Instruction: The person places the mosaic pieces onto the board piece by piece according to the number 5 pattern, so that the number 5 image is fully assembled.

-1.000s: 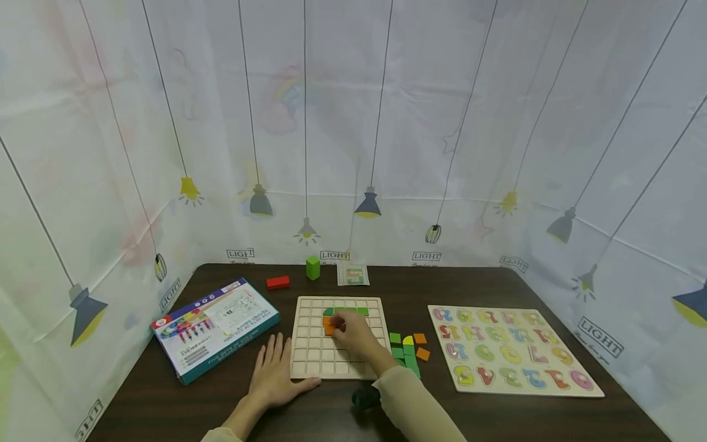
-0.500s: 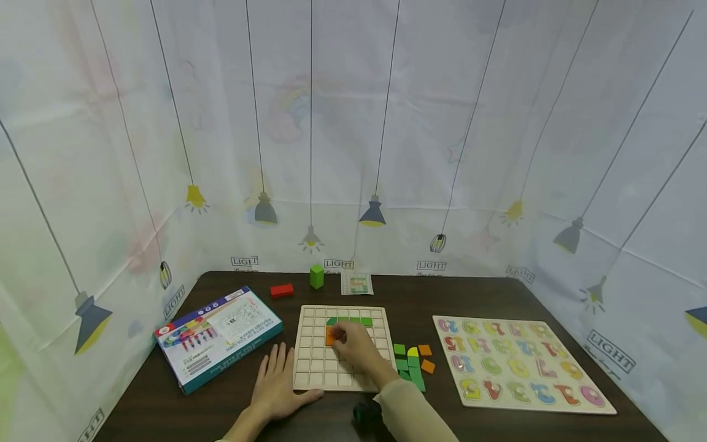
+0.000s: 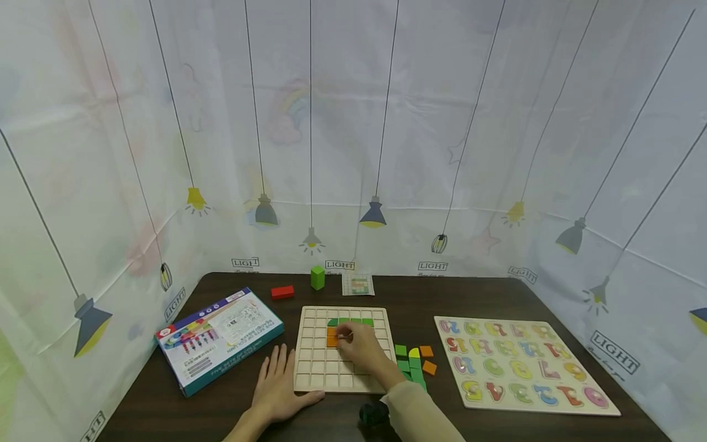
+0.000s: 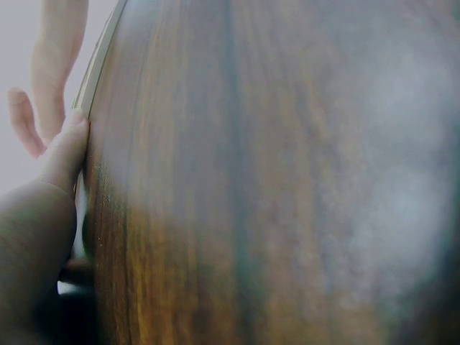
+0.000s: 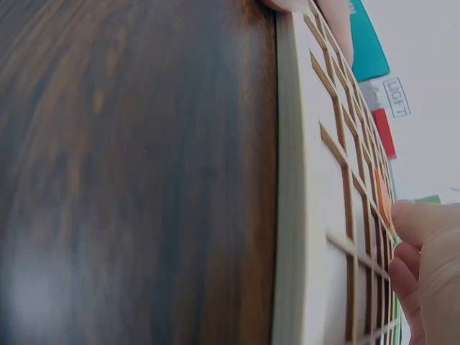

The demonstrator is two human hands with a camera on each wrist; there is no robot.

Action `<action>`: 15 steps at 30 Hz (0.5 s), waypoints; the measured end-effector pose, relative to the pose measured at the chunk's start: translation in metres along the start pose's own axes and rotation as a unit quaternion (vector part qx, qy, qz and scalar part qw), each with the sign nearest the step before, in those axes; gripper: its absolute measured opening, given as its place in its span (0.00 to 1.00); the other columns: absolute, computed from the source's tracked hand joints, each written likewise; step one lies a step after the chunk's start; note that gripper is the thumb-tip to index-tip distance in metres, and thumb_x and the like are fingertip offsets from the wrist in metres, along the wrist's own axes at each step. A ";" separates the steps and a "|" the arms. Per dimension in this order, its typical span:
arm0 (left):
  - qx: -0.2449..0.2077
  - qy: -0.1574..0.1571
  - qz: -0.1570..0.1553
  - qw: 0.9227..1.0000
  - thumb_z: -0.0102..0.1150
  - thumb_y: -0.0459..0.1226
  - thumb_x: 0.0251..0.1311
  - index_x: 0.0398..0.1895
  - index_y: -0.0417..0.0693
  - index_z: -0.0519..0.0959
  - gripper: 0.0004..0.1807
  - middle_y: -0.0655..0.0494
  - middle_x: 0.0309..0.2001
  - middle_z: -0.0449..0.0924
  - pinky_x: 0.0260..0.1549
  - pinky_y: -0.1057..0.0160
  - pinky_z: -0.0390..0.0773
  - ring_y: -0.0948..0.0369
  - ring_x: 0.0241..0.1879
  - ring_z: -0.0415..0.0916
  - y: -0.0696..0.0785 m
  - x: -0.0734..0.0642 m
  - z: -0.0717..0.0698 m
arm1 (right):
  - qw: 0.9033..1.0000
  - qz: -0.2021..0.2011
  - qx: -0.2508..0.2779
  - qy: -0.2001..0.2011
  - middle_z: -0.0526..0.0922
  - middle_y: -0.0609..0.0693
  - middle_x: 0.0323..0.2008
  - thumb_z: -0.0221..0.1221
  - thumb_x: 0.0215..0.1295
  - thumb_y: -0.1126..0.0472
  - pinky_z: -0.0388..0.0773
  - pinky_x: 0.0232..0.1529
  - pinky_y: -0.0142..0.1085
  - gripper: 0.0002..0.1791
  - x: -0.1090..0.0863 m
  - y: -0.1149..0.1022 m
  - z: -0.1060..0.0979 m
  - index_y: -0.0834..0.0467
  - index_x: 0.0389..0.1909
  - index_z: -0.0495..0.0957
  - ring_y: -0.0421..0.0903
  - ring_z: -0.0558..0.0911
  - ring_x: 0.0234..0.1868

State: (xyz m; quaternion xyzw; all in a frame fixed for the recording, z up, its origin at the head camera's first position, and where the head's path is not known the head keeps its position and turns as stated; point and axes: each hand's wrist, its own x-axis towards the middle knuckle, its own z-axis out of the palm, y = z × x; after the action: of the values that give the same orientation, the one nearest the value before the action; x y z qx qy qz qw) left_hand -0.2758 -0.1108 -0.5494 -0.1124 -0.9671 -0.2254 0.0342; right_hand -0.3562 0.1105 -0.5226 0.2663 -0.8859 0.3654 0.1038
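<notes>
A light wooden grid board [image 3: 315,380] lies in front of me. Green tiles [image 3: 364,321] form a row in its upper part, with orange tiles [image 3: 332,332] just below at the left end. My right hand [image 3: 361,350] reaches over the board, thumb and fingertips pinching at the lower orange tile; in the right wrist view the thumb meets an orange tile [image 5: 382,194]. The fingers partly hide the tiles and cells beneath. My left hand [image 3: 276,387] rests flat on the table, fingers spread, its thumb by the board's lower left corner.
Loose green tiles [image 3: 401,350], a yellow piece and orange tiles [image 3: 429,368] lie right of the board. Further right is a letter puzzle board [image 3: 525,368]. A box [image 3: 221,337] lies left. Behind are a red block [image 3: 282,292], green block [image 3: 317,278] and pattern card [image 3: 358,284].
The head view has tilted upward slightly. My right fingertips have shifted a little right and down, so more of the two orange tiles shows. The left hand stays put.
</notes>
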 end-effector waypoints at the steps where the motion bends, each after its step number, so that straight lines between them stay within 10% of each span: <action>1: 0.001 0.002 -0.001 1.000 0.51 0.75 0.42 0.71 0.33 0.53 0.65 0.33 0.71 0.45 0.66 0.42 0.37 0.41 0.71 0.37 0.000 0.000 0.001 | 1.000 0.002 0.001 0.005 0.82 0.52 0.39 0.61 0.62 0.67 0.79 0.38 0.32 0.10 -0.001 0.001 -0.003 0.62 0.44 0.80 0.43 0.81 0.37; 15: 0.003 -0.011 -0.013 1.000 0.50 0.77 0.40 0.71 0.35 0.53 0.66 0.34 0.72 0.44 0.66 0.43 0.37 0.42 0.71 0.36 0.004 0.000 -0.002 | 0.996 0.045 0.007 0.072 0.82 0.55 0.37 0.64 0.58 0.69 0.79 0.37 0.37 0.10 -0.025 0.033 -0.058 0.63 0.41 0.80 0.48 0.81 0.36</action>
State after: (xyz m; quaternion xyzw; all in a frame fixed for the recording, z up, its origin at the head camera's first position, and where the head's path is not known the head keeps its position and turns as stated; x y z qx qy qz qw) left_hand -0.2745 -0.1085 -0.5459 -0.1023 -0.9696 -0.2214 0.0213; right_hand -0.3536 0.1805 -0.5109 0.1996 -0.8846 0.3944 0.1487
